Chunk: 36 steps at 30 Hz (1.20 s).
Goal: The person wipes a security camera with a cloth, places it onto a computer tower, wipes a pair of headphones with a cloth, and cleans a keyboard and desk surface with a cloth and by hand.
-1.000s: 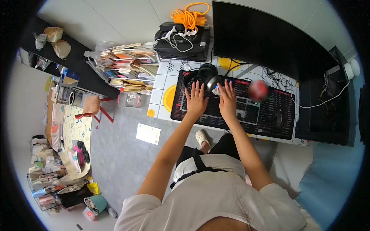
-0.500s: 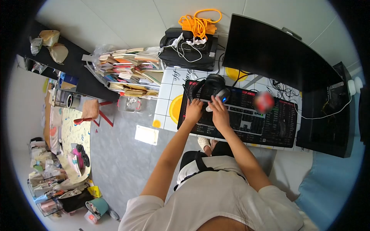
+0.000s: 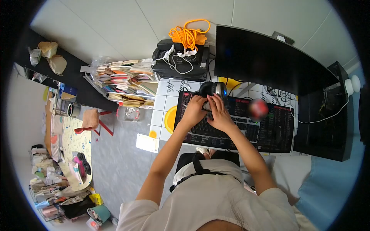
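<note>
A pair of black over-ear headphones [image 3: 208,88] with a silver rim and a blue light lies at the back of the black printed desk mat [image 3: 266,147]. My left hand [image 3: 194,112] is at the near left side of the headphones, its fingers bent onto them. Close beside it, my right hand [image 3: 221,114] also has its fingers curled on their near side. The fingers cover the part they grip. Under and in front of both hands, a dark keyboard [image 3: 202,128] is partly hidden by my hands and forearms.
A large monitor [image 3: 269,61] stands behind the mat, with a black computer case [image 3: 322,123] to the right. At left, a black box-like device [image 3: 181,69] carries an orange cable [image 3: 189,36]. Beside it are stacked papers [image 3: 127,77]. A red blurred round spot [image 3: 258,109] overlies the mat.
The headphones have turned, and their ear cups now sit side by side. Both hands have moved closer together around their near side. The head view has shifted slightly.
</note>
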Each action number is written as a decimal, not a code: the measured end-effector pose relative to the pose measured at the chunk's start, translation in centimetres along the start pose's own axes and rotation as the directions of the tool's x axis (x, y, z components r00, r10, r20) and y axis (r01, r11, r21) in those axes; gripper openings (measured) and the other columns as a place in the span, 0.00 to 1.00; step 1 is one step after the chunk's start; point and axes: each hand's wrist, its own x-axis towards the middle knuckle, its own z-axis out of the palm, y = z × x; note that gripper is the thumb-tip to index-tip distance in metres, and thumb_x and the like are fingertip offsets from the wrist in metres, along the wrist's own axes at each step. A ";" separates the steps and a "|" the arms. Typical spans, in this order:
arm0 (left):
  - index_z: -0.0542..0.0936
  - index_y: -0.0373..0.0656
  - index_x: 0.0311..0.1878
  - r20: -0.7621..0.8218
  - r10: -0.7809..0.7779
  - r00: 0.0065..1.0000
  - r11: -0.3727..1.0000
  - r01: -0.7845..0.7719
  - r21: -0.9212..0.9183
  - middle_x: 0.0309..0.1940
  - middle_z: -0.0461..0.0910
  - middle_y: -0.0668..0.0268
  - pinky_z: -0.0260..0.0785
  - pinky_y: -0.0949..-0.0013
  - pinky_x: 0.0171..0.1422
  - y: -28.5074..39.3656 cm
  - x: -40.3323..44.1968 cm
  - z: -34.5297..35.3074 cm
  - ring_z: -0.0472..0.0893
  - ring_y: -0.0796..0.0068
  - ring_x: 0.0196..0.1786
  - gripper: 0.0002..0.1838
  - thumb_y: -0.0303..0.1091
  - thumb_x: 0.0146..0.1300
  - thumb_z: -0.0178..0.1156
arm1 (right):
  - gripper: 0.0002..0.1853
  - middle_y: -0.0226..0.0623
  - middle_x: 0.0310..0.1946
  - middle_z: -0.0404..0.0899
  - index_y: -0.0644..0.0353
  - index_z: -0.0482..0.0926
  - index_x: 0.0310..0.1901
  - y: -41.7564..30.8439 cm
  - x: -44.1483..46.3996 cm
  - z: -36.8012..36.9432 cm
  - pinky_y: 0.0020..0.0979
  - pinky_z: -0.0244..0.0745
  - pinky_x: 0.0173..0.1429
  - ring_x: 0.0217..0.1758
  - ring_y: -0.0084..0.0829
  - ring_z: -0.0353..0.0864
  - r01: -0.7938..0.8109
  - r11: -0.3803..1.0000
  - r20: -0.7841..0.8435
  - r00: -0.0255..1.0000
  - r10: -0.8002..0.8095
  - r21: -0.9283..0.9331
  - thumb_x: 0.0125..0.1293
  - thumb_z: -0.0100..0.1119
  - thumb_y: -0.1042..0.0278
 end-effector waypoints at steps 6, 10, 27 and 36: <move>0.74 0.35 0.46 0.082 0.051 0.995 0.993 -0.041 -0.112 0.38 0.74 0.56 0.64 0.63 0.51 1.9 1.4 -1.4 0.71 0.56 0.44 0.26 0.29 0.39 0.68 | 0.24 0.29 0.38 0.69 0.55 0.73 0.39 1.7 1.6 -1.0 0.32 0.74 0.37 0.47 0.31 0.71 -0.135 0.987 -0.089 0.988 0.127 -0.089 0.36 0.70 0.69; 0.69 0.39 0.54 0.032 0.140 0.990 0.975 -0.133 -0.176 0.45 0.71 0.54 0.62 0.63 0.57 2.0 2.5 -2.3 0.69 0.54 0.50 0.32 0.31 0.42 0.69 | 0.23 0.29 0.34 0.71 0.56 0.74 0.37 1.6 2.0 -1.8 0.32 0.73 0.36 0.43 0.31 0.73 -0.237 0.969 -0.214 0.952 0.217 -0.071 0.36 0.71 0.66; 0.72 0.42 0.55 -0.378 0.012 0.926 0.913 -0.165 -0.374 0.38 0.73 0.67 0.70 0.80 0.41 -1.4 7.6 -7.0 0.74 0.80 0.40 0.29 0.13 0.46 0.59 | 0.26 0.31 0.42 0.66 0.65 0.66 0.46 -0.8 3.2 -10.1 0.21 0.63 0.51 0.45 0.22 0.67 -0.076 0.856 -0.392 0.866 0.311 0.511 0.47 0.69 0.72; 0.76 0.42 0.49 -0.521 0.211 0.827 0.931 -0.332 -0.150 0.31 0.72 0.62 0.69 0.74 0.35 1.5 13.1 -11.6 0.73 0.69 0.31 0.23 0.14 0.47 0.56 | 0.22 0.30 0.41 0.72 0.63 0.70 0.47 -2.6 5.4 -11.4 0.22 0.66 0.50 0.44 0.20 0.71 -0.087 0.835 -0.421 0.833 0.361 0.543 0.50 0.67 0.72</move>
